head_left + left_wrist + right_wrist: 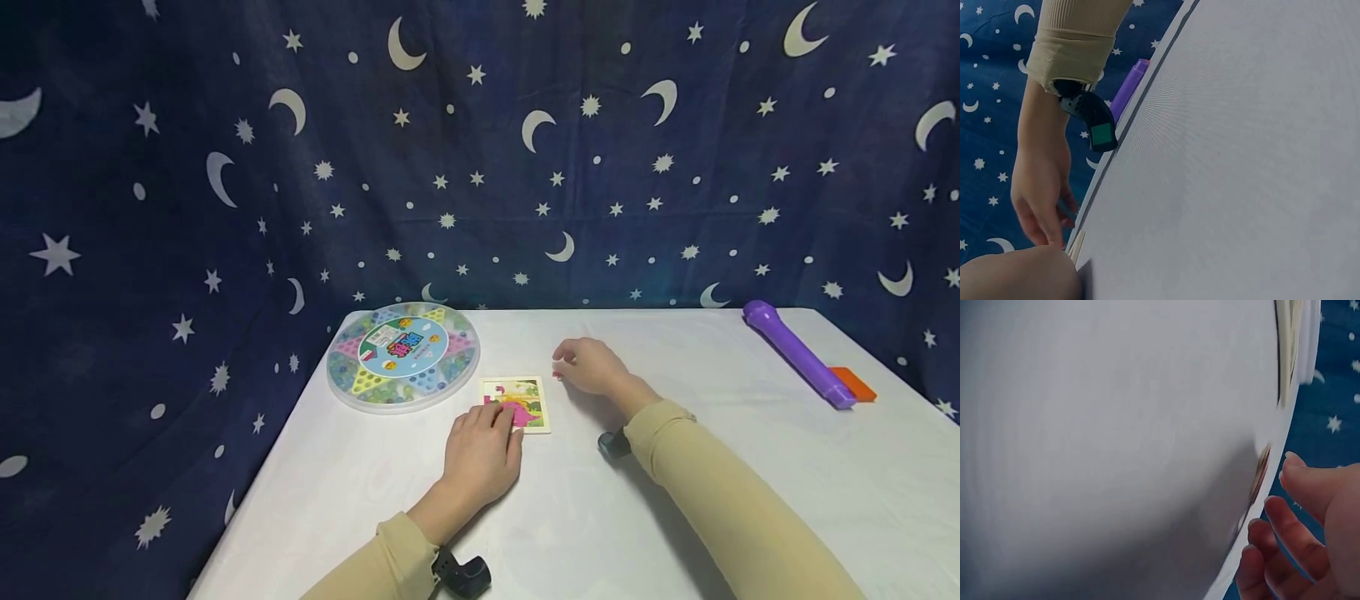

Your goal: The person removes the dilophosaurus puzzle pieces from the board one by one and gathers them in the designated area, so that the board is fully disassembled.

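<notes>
A small square picture puzzle [531, 392] with a pink dinosaur and a pale frame lies on the white table. My left hand [482, 450] rests at its lower left, with fingertips on the picture. To the right of the puzzle is my right hand [592, 367], thumb and fingers apart and loosely bent. A small reddish flat piece [1261, 472] lies on the table just beyond the right fingertips [1272, 503], with a gap showing in the right wrist view. The left wrist view shows the edge of the puzzle frame [1076, 245] beside my left hand [1022, 275].
A round, clear-lidded board game case [405, 397] with coloured beads stands at the back left. Toward the right edge, a purple microphone-shaped tube [798, 354] lies against an orange flat piece [855, 384]. A dark blue moon-and-star cloth [480, 250] hangs behind the table.
</notes>
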Demonstrator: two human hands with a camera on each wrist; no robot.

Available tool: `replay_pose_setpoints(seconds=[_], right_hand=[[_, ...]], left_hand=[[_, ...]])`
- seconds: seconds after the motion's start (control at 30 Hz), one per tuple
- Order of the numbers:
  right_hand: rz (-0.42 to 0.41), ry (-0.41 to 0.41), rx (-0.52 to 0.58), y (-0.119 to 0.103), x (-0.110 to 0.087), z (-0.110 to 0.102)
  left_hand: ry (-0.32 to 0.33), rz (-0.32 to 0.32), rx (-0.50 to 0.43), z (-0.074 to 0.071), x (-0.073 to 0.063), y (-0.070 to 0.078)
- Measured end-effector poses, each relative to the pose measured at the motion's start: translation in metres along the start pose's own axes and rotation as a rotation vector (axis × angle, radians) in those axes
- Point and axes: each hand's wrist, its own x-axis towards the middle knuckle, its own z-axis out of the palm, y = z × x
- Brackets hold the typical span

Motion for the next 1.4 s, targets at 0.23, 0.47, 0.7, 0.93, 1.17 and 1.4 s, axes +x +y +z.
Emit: replay_pose_setpoints(seconds=[0.23, 0.47, 0.7, 0.93, 1.17, 1.4], right_hand=[[-0.097, -0.069, 0.044, -0.031, 0.001, 0.008], [-0.132, -0.152, 0.047, -0.055, 0.000, 0.014], [-0.209, -0.191, -0.009, -0.059, 0.001, 0.020], [-0.213, -0.227, -0.046, -0.064, 0.001, 0.022], [-0.194, -0.244, -0.076, -0.070, 0.002, 0.023], [-0.182, -0.251, -0.110, -0.079, 0.003, 0.021]], left_hand=[[-0.008, 0.009, 0.022, 0.000, -0.001, 0.000], [-0.040, -0.001, 0.045, 0.002, 0.000, 0.001], [-0.122, -0.009, 0.060, 0.005, 0.002, 0.003], [-0.106, 0.006, 0.063, 0.005, 0.001, 0.004], [-0.105, -0.001, 0.058, 0.003, 0.000, 0.004], [-0.079, 0.000, 0.062, 0.001, 0.000, 0.002]])
